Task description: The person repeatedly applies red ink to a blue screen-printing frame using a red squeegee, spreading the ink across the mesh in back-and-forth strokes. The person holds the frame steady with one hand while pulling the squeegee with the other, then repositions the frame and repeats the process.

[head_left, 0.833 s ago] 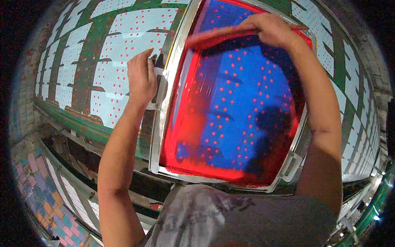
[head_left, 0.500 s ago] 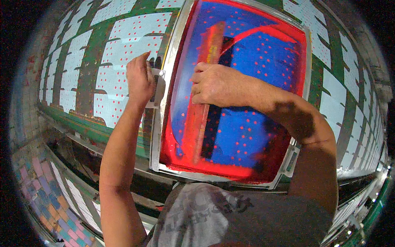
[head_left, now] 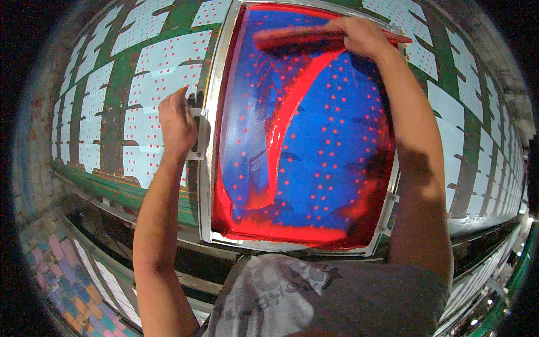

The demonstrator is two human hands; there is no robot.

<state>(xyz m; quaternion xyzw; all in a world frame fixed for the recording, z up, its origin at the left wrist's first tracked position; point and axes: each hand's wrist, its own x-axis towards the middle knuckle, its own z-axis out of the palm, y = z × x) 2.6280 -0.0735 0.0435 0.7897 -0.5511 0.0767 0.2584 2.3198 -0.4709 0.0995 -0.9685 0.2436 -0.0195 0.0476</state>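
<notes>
A silk-screen printing frame [head_left: 210, 168] with metal edges lies before me, its blue mesh [head_left: 337, 163] dotted with red. At the far end of the mesh, my right hand [head_left: 365, 38] grips a long, red-smeared squeegee [head_left: 297, 38], which lies crosswise and looks blurred. A thick band of red ink [head_left: 286, 121] curves down the mesh from below it. My left hand [head_left: 178, 121] is closed at the frame's left side, by a pale bracket [head_left: 197, 113]. Its bent fingers seem to hold a side handle there, which they mostly hide.
Beneath the frame runs a long green table [head_left: 112, 182] bearing rows of pale cut pieces [head_left: 143, 112] with red dots, on both sides. Red ink pools [head_left: 281, 233] along the mesh's near edge. Multicoloured pieces [head_left: 67, 281] lie at the lower left.
The squeegee has gone from lengthwise at the mesh's left to crosswise at its far end, carried by my right hand. The curved ink band now shows along the mesh. My left hand stays beside the frame.
</notes>
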